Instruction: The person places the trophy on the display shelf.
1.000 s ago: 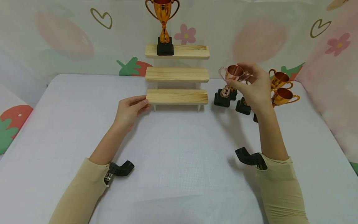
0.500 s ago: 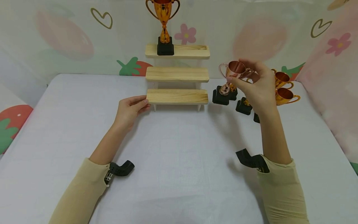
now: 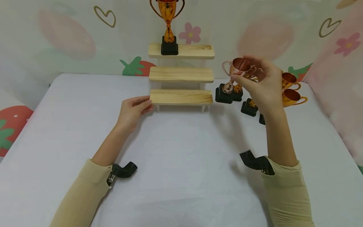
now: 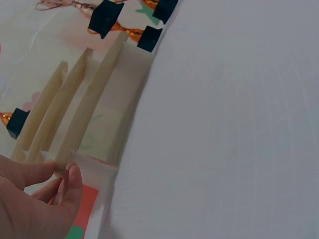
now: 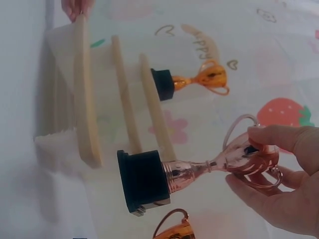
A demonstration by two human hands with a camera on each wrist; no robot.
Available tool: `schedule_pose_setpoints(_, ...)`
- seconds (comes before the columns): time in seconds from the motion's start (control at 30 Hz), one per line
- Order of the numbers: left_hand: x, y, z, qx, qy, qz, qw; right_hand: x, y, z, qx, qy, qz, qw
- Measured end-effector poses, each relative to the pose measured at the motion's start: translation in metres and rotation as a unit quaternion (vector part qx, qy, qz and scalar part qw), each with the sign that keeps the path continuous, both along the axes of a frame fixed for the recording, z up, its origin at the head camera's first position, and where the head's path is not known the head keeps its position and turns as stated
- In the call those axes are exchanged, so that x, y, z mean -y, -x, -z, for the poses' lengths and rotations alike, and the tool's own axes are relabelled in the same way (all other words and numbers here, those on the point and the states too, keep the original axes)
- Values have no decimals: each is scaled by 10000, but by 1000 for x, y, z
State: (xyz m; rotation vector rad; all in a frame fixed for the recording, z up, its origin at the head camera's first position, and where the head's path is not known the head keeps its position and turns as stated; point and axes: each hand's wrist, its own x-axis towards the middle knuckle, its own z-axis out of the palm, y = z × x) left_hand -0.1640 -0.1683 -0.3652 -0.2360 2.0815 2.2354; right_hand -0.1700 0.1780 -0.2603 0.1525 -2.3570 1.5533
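A three-tier wooden shelf (image 3: 181, 97) with white legs stands at the back of the table. My left hand (image 3: 133, 113) pinches the left end of its lowest board between thumb and fingers. A gold trophy cup (image 3: 167, 12) on a black base stands at the left of the top board. To the right of the shelf, my right hand (image 3: 262, 82) grips a rose-gold trophy cup (image 5: 244, 159) by its bowl. That cup is tilted a little, its black base (image 3: 224, 95) hanging close to the shelf's right end. Behind it, another trophy is partly hidden.
Several more gold trophies stand on the right side of the table, such as one gold cup (image 3: 292, 97), partly covered by my right forearm. A patterned backdrop (image 3: 221, 28) with strawberries and flowers rises directly behind the shelf. White cloth (image 3: 181, 157) covers the table.
My right hand has raised the rose-gold trophy slightly, shifting a little away from me. The left hand keeps its hold on the shelf board. The head view has shifted slightly.
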Motion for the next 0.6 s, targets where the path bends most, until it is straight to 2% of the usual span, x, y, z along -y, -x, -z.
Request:
schedule_pose_setpoints(0.23,-3,0,0,77,43,4,10000,2,1,-4,0,9,-32,10000)
schedule_pose_setpoints(0.37,-3,-1,-2,78,54,-2,10000,6,6,-9,-78,-47,-156,9998)
schedule_pose_setpoints(0.6,-1,-2,-2,58,61,9,10000,13,15,-20,-2,157,-306,9994)
